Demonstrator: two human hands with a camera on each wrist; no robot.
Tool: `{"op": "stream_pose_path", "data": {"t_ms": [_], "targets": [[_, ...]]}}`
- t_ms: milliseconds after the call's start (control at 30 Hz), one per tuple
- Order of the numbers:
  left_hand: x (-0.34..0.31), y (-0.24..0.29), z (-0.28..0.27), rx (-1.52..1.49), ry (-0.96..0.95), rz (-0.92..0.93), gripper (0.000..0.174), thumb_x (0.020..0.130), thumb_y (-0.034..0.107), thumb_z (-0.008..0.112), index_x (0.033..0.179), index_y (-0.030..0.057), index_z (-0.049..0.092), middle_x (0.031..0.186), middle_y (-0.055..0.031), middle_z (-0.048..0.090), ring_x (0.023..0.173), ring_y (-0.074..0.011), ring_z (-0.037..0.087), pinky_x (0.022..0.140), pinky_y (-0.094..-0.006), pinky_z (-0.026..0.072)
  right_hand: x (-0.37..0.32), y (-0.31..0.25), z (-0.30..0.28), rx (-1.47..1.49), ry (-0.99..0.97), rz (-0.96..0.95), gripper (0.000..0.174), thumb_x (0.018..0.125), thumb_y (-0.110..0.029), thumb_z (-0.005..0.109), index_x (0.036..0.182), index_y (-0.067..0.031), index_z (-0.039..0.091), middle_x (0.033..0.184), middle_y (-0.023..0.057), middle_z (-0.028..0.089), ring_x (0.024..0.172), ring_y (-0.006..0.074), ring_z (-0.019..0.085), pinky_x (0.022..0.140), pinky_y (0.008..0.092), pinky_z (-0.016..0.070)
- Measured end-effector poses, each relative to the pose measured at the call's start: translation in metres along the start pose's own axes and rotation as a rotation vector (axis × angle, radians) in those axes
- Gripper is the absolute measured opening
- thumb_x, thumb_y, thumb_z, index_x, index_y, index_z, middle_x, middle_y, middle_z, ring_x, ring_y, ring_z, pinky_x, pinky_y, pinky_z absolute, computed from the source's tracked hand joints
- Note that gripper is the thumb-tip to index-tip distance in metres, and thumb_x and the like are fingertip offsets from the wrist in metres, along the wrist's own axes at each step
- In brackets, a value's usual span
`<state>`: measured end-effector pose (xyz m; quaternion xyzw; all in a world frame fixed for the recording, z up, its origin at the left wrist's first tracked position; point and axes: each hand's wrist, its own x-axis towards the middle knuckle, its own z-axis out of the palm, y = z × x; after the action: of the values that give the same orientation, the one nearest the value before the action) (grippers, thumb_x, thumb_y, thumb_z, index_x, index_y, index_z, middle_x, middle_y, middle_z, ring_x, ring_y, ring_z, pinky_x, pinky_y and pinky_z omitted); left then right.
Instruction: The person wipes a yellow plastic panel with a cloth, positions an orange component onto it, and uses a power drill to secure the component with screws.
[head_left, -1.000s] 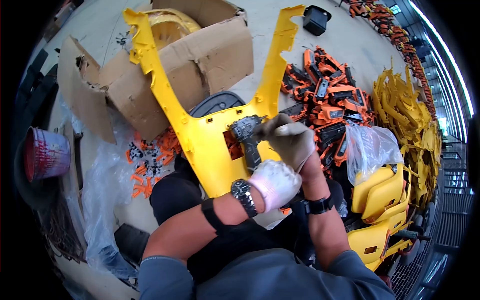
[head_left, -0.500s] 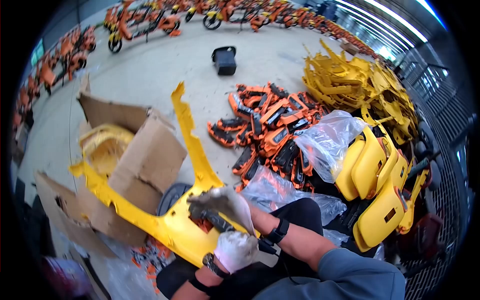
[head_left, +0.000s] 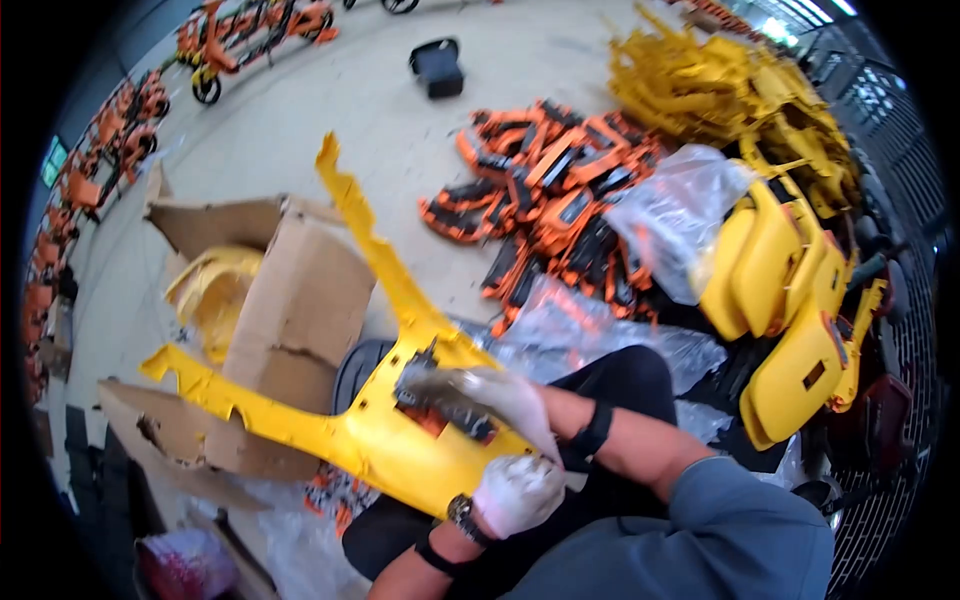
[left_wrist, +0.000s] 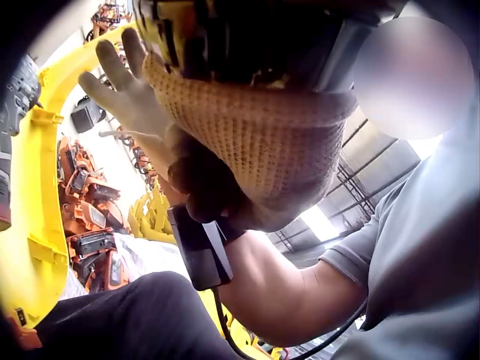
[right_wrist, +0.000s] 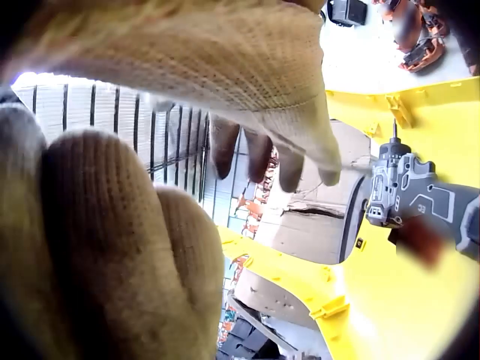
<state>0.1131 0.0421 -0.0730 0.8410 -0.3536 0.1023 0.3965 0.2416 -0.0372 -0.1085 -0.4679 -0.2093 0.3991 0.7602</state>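
Note:
A yellow plastic panel (head_left: 385, 465) with two long arms lies across my lap. On it rests a grey-and-black cordless driver (right_wrist: 420, 191), partly covered by my right hand in the head view. My right hand (head_left: 485, 395), in a pale, dirt-stained glove, stretches its fingers (left_wrist: 116, 67) out over the driver without holding it. My left hand (head_left: 520, 492), in a whiter glove, is curled at the right wrist and pinches the right glove's cuff. Its bent fingers (right_wrist: 112, 232) loom large in the right wrist view.
A torn cardboard box (head_left: 310, 300) with yellow parts stands ahead left. Beyond my knee lie a heap of orange-black parts (head_left: 560, 215), plastic sheeting (head_left: 670, 230) and stacked yellow panels (head_left: 790, 380). A paint-stained bucket (head_left: 185, 565) is at lower left; a black bin (head_left: 438, 70) sits farther off.
The head view has swung up and rightward, bringing parked scooters into sight. My right hand's bent fingers have straightened over the driver. The left hand stays at the right wrist.

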Motion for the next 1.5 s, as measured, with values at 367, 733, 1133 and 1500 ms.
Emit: {"op": "stream_pose_path", "data": {"t_ms": [367, 733, 1133, 1500], "targets": [[-0.030, -0.061, -0.039, -0.252, 0.268, -0.909, 0.012, 0.078, -0.003, 0.066, 0.089, -0.0085, 0.067, 0.073, -0.0137, 0.068, 0.066, -0.0223, 0.067, 0.062, -0.0319, 0.0527, 0.063, 0.026, -0.249, -0.786, 0.712, 0.420, 0.037, 0.085, -0.024, 0.064, 0.115, -0.0035, 0.070, 0.113, 0.0138, 0.071, 0.097, 0.0249, 0.070, 0.088, 0.0318, 0.0543], [-0.039, -0.102, -0.029, -0.510, 0.431, -1.385, 0.033, 0.091, 0.021, 0.071, 0.098, -0.0104, 0.065, 0.087, -0.0172, 0.068, 0.070, -0.0224, 0.066, 0.068, -0.0327, 0.0543, 0.138, 0.264, -0.281, -1.406, -0.016, 0.738, 0.030, 0.090, -0.017, 0.057, 0.116, -0.0097, 0.070, 0.119, 0.0142, 0.068, 0.109, 0.0321, 0.066, 0.090, 0.0426, 0.0535], [-0.044, -0.113, -0.033, -0.558, 0.383, -1.460, 0.018, 0.090, 0.007, 0.069, 0.098, -0.0087, 0.066, 0.089, -0.0156, 0.069, 0.075, -0.0208, 0.068, 0.070, -0.0319, 0.0550, 0.156, 0.272, -0.284, -1.428, -0.095, 0.763, 0.031, 0.093, -0.013, 0.050, 0.114, -0.0074, 0.071, 0.124, 0.0157, 0.066, 0.114, 0.0321, 0.065, 0.092, 0.0419, 0.0534], [-0.047, -0.111, -0.042, -0.549, 0.317, -1.436, 0.023, 0.090, 0.011, 0.071, 0.099, -0.0097, 0.067, 0.085, -0.0138, 0.069, 0.074, -0.0192, 0.066, 0.070, -0.0302, 0.0536, 0.149, 0.277, -0.283, -1.531, -0.098, 0.696, 0.026, 0.093, -0.018, 0.053, 0.112, -0.0117, 0.070, 0.122, 0.0145, 0.066, 0.111, 0.0329, 0.064, 0.093, 0.0427, 0.0520]]}}
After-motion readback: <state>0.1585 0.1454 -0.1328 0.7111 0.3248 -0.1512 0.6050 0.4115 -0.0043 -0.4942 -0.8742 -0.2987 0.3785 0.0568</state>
